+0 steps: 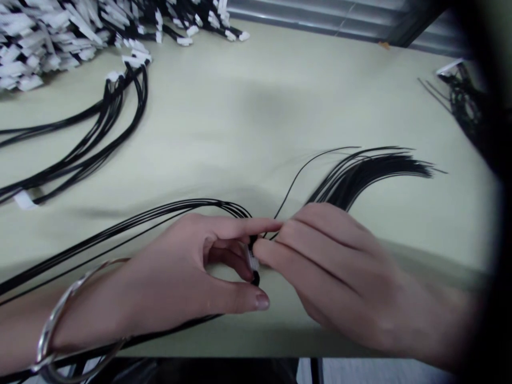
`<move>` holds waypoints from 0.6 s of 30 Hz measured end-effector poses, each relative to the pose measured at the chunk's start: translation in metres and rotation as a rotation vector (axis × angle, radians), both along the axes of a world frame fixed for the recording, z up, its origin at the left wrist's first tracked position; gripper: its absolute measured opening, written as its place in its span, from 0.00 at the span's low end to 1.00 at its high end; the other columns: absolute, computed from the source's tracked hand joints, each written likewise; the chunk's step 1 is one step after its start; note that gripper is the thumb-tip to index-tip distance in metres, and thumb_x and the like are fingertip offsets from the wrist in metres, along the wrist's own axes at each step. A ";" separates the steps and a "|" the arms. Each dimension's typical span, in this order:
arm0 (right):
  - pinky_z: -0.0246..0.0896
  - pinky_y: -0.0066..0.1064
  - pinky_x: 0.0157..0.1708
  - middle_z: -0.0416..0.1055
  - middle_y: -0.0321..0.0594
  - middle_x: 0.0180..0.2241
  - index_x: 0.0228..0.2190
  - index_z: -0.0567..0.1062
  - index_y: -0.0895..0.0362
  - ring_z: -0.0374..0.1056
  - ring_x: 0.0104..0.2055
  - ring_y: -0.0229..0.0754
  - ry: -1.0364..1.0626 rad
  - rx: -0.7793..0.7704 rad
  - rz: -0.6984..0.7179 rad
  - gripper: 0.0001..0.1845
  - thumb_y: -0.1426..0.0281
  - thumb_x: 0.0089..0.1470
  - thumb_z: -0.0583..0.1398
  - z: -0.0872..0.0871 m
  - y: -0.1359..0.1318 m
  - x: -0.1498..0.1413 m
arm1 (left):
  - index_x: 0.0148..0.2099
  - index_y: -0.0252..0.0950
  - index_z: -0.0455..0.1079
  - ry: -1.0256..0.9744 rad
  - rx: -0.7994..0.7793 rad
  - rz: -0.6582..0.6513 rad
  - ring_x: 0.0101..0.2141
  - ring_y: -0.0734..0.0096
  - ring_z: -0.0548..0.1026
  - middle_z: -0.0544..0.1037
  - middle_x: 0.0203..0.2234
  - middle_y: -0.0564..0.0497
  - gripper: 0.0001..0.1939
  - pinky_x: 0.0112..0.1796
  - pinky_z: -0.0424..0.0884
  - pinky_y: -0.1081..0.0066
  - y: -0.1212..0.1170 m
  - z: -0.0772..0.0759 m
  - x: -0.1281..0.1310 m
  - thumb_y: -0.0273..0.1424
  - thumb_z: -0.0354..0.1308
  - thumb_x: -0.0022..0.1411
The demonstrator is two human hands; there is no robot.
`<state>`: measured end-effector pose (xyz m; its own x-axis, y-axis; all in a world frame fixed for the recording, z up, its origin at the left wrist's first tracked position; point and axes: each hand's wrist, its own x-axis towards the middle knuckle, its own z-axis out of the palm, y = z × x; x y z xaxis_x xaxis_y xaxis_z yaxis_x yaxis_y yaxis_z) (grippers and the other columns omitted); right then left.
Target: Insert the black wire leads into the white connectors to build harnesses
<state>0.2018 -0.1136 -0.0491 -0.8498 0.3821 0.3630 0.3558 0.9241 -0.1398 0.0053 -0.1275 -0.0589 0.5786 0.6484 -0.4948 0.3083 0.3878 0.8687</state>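
Observation:
My left hand (172, 272) curls its thumb and fingers around a small white connector (253, 259) with black at both ends. Several thin black wires (160, 214) arch over that hand from the left and reach the connector's area. Close against its fingertips is my right hand (336, 272), its fingers closed at the connector. A bundle of loose black wires (356, 181) fans out from behind the right hand, and one wire (298, 173) stands apart from it. The right fingertips partly hide what they pinch. A silver bracelet (54, 320) circles my left wrist.
A pile of wires with white ends (44, 42) lies at the back left. In front of it are looped black cables (116, 122) with white connectors. A dark tangle of wires (466, 101) sits at the far right. Grey slats (304, 16) border the table (248, 122) at the back.

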 end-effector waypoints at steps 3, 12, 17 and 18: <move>0.55 0.36 0.27 0.66 0.42 0.24 0.30 0.75 0.64 0.53 0.28 0.41 -0.020 0.012 -0.014 0.16 0.81 0.56 0.48 -0.002 -0.001 0.001 | 0.57 0.55 0.59 -0.006 -0.016 0.009 0.38 0.71 0.75 0.75 0.32 0.59 0.32 0.38 0.72 0.76 0.001 -0.001 0.000 0.34 0.64 0.51; 0.58 0.36 0.31 0.68 0.40 0.27 0.31 0.74 0.62 0.59 0.31 0.40 0.030 -0.042 -0.022 0.12 0.78 0.57 0.50 0.003 0.001 0.003 | 0.57 0.54 0.59 0.023 0.014 0.001 0.38 0.74 0.75 0.76 0.34 0.60 0.32 0.37 0.71 0.79 0.000 0.000 -0.001 0.34 0.64 0.51; 0.56 0.31 0.45 0.70 0.36 0.37 0.37 0.72 0.55 0.62 0.42 0.39 0.068 -0.053 -0.021 0.09 0.72 0.58 0.53 0.022 0.005 0.028 | 0.57 0.56 0.59 0.050 0.015 0.024 0.32 0.77 0.74 0.75 0.30 0.59 0.33 0.34 0.71 0.80 -0.001 0.002 0.000 0.35 0.64 0.50; 0.58 0.31 0.44 0.70 0.36 0.37 0.38 0.72 0.55 0.63 0.42 0.40 0.020 -0.058 -0.009 0.09 0.72 0.58 0.52 0.023 0.004 0.033 | 0.57 0.55 0.60 0.052 0.016 0.039 0.31 0.78 0.74 0.75 0.29 0.59 0.32 0.33 0.71 0.81 -0.001 0.002 0.001 0.34 0.65 0.50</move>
<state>0.2352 -0.1093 -0.0261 -0.8391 0.4107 0.3568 0.3607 0.9109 -0.2004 0.0062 -0.1289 -0.0569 0.5265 0.6778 -0.5131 0.3384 0.3866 0.8579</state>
